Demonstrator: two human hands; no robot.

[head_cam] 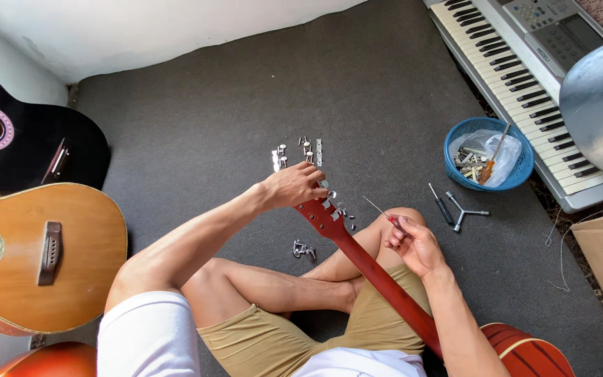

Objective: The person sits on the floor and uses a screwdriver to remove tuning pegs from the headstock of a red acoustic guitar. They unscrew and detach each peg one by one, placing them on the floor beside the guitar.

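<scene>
Fingers of the left hand (293,186) curl over the top of the red headstock (322,216), grasping its end. Just beyond those fingertips, on the grey carpet (232,112), lies a loose cluster of silver tuners (294,152); a few more small metal parts sit just beside the headstock, and one tuner set (303,249) lies below the hand, near the knee.

Fingers of the right hand (413,244) pinch a thin screwdriver (380,209) by its red handle, the shaft pointing up and left toward the headstock without touching it. The red neck (378,279) runs from the left fingers down between both hands to the guitar body (525,352) at the lap.

Right of the right fingers, near them, lie a dark screwdriver (440,204) and a three-armed wrench (464,211). Farther on stands a blue basket (518,171) holding parts, with a keyboard (518,77) beyond it. Well apart to the left rest a tan guitar (43,258) and a black guitar (29,139).
</scene>
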